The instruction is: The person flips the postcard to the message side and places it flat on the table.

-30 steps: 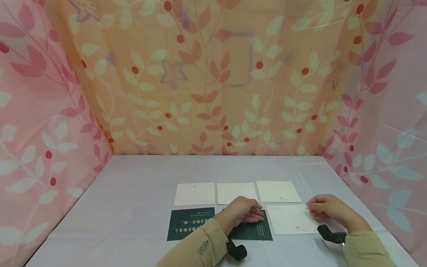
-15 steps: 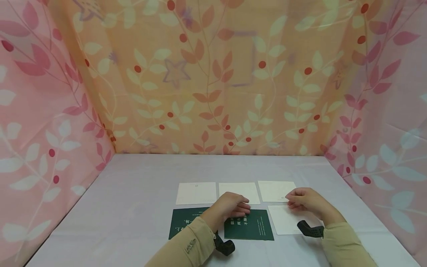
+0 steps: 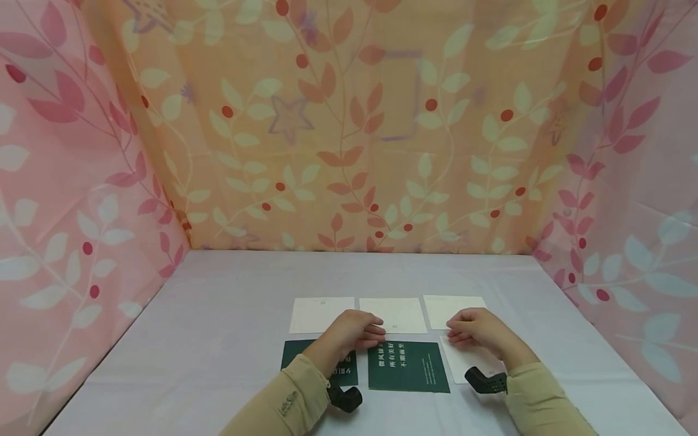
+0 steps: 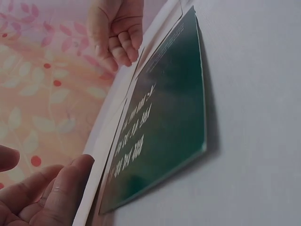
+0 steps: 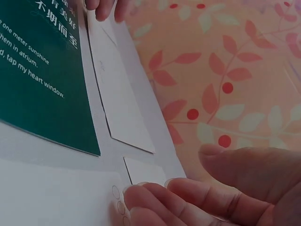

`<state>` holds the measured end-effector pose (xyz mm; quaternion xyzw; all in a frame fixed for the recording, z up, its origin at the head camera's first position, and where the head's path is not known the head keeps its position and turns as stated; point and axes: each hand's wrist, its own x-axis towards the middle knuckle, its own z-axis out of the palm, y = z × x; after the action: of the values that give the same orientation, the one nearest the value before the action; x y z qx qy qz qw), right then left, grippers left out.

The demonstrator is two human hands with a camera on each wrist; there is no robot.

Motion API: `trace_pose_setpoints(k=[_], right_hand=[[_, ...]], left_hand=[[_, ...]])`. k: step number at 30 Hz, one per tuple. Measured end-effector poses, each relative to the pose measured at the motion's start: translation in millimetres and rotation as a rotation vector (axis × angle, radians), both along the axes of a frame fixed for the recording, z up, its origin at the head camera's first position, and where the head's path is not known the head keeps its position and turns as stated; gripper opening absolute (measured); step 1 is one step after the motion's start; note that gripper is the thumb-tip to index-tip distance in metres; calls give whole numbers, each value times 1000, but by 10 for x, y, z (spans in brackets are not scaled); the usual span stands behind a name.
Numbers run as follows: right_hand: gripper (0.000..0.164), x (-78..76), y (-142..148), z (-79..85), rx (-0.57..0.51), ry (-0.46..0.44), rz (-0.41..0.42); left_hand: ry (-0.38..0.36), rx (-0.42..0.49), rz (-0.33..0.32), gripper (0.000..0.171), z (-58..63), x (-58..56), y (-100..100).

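My left hand [image 3: 349,332] hovers over the gap between the left green postcard [image 3: 346,376] and the middle green postcard [image 3: 411,369], fingers loosely bent and holding nothing. In the left wrist view its fingers [image 4: 63,193] stay apart from the middle green card [image 4: 164,108], which shows white lettering. My right hand [image 3: 482,330], also holding nothing, is above the white front-right postcard [image 3: 474,366] and partly covers it. The right wrist view shows its thumb [image 5: 235,162] apart from its relaxed fingers, with a back-row white card [image 5: 141,172] beyond.
Behind lie three white cards in a row: left [image 3: 322,316], middle [image 3: 394,318] and right [image 3: 452,306]. They rest flat on a white-covered table [image 3: 229,339]. Patterned curtains [image 3: 338,121] close off the back and both sides. Each wrist wears a black camera mount [image 3: 345,398].
Both hands have moved left: the left hand off the middle green card toward the left one, the right hand from the front-right card's right edge to above it. The cards lie in the same places.
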<state>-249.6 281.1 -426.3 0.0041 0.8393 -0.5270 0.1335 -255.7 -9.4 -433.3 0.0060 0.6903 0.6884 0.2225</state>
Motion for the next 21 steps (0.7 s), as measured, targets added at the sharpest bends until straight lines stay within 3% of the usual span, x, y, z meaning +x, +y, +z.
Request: trace_pose_setpoints(k=[9, 21], right_hand=[[23, 42, -94, -1, 33, -27, -69], [24, 127, -115, -27, -10, -51, 14]], left_hand=[[-11, -53, 45, 28, -33, 25, -180], [-40, 6, 61, 31, -79, 96, -312]])
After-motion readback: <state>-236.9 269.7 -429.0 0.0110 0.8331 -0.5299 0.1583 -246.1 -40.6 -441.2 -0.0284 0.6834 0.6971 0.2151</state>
